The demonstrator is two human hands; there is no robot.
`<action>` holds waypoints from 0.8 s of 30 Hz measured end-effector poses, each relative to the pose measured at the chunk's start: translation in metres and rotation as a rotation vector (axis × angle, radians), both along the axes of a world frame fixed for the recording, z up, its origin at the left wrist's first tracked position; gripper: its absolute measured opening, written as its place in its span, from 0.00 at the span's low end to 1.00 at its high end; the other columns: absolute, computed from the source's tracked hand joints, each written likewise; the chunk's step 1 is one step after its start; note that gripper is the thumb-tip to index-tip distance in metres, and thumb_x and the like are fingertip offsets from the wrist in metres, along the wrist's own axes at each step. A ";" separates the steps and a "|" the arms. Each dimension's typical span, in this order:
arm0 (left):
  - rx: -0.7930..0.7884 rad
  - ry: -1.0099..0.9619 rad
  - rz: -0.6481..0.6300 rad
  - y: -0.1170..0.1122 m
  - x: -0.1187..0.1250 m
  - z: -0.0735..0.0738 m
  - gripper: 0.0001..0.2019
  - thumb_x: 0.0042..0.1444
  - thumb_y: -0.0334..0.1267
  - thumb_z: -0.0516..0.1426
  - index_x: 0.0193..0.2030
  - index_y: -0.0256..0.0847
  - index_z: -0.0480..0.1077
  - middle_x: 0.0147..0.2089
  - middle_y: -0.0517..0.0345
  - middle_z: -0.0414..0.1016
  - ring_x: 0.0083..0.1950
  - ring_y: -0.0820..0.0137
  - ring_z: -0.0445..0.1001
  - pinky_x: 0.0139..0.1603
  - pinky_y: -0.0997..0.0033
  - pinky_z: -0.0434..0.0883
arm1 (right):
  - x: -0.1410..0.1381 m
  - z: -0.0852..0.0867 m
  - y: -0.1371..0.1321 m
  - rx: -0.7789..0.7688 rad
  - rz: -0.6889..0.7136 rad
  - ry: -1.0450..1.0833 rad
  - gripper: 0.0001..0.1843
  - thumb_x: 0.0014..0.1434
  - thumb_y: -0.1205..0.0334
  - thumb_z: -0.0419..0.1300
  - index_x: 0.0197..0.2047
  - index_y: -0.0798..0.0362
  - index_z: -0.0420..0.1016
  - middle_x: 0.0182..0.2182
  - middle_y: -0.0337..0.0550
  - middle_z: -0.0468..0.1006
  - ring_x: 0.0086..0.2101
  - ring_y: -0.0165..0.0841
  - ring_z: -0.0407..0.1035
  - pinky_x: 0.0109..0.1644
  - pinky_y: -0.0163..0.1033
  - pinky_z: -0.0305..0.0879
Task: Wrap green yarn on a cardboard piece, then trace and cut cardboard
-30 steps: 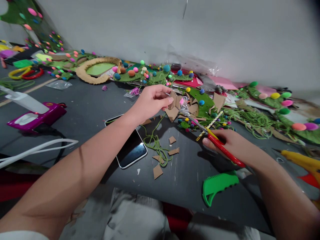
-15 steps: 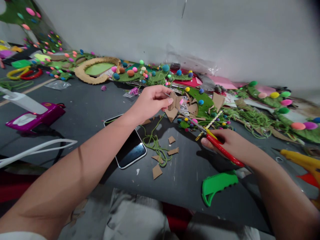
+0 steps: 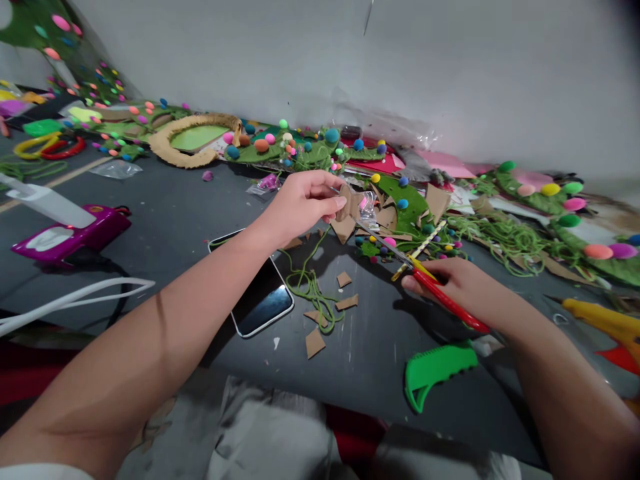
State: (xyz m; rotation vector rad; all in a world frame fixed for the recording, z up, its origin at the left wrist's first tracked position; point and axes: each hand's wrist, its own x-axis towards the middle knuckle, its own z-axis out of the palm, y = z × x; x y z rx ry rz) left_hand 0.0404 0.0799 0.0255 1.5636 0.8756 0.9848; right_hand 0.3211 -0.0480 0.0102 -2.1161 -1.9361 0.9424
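Note:
Pinched in my left hand (image 3: 310, 201) is a small brown piece of cardboard (image 3: 349, 204), held above the table's middle. My right hand (image 3: 450, 287) is closed around the red and yellow handles of a pair of scissors (image 3: 435, 290). Their blades point up and left, with the tips close to the cardboard; whether they touch it I cannot tell. Beneath my left forearm a phone (image 3: 263, 307) lies partly covered. Green yarn (image 3: 313, 293) and cut cardboard scraps (image 3: 315, 343) are scattered between my hands.
A green plastic tool (image 3: 440, 370) lies near the front edge, left of a yellow glue gun (image 3: 605, 320). On the left stands a purple device (image 3: 75, 233) with a white plug. Felt leaves with coloured pompoms and a cardboard ring (image 3: 175, 157) line the wall.
Almost nothing differs. Both hands keep their place and their hold on the cardboard and the scissors.

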 end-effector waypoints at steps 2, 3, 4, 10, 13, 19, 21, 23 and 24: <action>0.001 0.002 -0.001 0.000 -0.001 0.000 0.08 0.61 0.21 0.62 0.43 0.36 0.77 0.29 0.61 0.77 0.26 0.79 0.70 0.34 0.74 0.73 | 0.001 -0.001 0.000 0.006 -0.001 0.007 0.35 0.53 0.22 0.66 0.30 0.50 0.77 0.24 0.40 0.73 0.26 0.35 0.62 0.30 0.41 0.55; 0.001 0.004 -0.002 0.000 -0.001 0.000 0.08 0.61 0.22 0.63 0.43 0.36 0.78 0.29 0.61 0.77 0.26 0.78 0.70 0.34 0.74 0.73 | 0.002 -0.001 0.000 0.009 -0.003 0.014 0.35 0.53 0.22 0.66 0.30 0.50 0.77 0.25 0.41 0.73 0.26 0.35 0.62 0.30 0.41 0.55; 0.001 0.007 -0.003 0.000 -0.001 0.000 0.07 0.60 0.22 0.63 0.42 0.36 0.78 0.29 0.61 0.77 0.26 0.78 0.71 0.34 0.73 0.74 | 0.002 0.000 0.000 0.013 -0.005 0.023 0.35 0.53 0.23 0.66 0.31 0.50 0.78 0.25 0.41 0.74 0.27 0.35 0.63 0.30 0.41 0.56; 0.010 0.024 -0.004 0.001 -0.002 -0.002 0.07 0.59 0.24 0.64 0.43 0.38 0.79 0.29 0.60 0.78 0.27 0.76 0.72 0.35 0.71 0.75 | 0.001 0.001 0.000 0.028 0.012 0.033 0.33 0.54 0.25 0.67 0.29 0.50 0.79 0.24 0.42 0.74 0.26 0.35 0.62 0.30 0.42 0.57; 0.012 0.031 -0.001 0.001 -0.002 -0.002 0.07 0.59 0.24 0.64 0.43 0.37 0.79 0.29 0.60 0.78 0.27 0.77 0.72 0.35 0.71 0.75 | 0.001 0.000 -0.001 0.011 0.005 0.003 0.33 0.54 0.25 0.67 0.29 0.50 0.78 0.23 0.41 0.72 0.25 0.35 0.61 0.29 0.41 0.54; 0.014 0.048 0.003 0.001 -0.003 -0.001 0.07 0.59 0.25 0.64 0.42 0.37 0.80 0.29 0.59 0.78 0.27 0.76 0.73 0.35 0.71 0.75 | 0.003 0.000 -0.003 0.005 0.002 -0.046 0.33 0.54 0.24 0.66 0.27 0.49 0.76 0.21 0.39 0.67 0.24 0.34 0.59 0.30 0.42 0.51; 0.012 0.054 0.006 0.001 -0.003 -0.002 0.07 0.59 0.24 0.64 0.42 0.37 0.80 0.29 0.60 0.78 0.27 0.76 0.73 0.34 0.72 0.75 | 0.003 0.002 -0.004 0.010 0.001 -0.054 0.34 0.54 0.24 0.65 0.26 0.49 0.75 0.20 0.38 0.65 0.23 0.33 0.57 0.29 0.42 0.50; 0.010 0.056 0.008 0.001 -0.003 -0.002 0.07 0.59 0.24 0.64 0.41 0.37 0.80 0.28 0.60 0.78 0.27 0.76 0.72 0.34 0.72 0.74 | 0.001 0.004 -0.005 0.010 -0.007 -0.050 0.35 0.53 0.23 0.66 0.24 0.49 0.74 0.19 0.38 0.63 0.23 0.32 0.55 0.28 0.42 0.49; 0.008 0.054 0.009 0.001 -0.003 -0.003 0.06 0.59 0.24 0.64 0.41 0.37 0.80 0.28 0.60 0.78 0.27 0.76 0.72 0.34 0.72 0.74 | 0.000 0.005 -0.005 0.008 -0.012 -0.046 0.35 0.53 0.22 0.66 0.23 0.49 0.73 0.19 0.38 0.62 0.23 0.32 0.54 0.28 0.41 0.48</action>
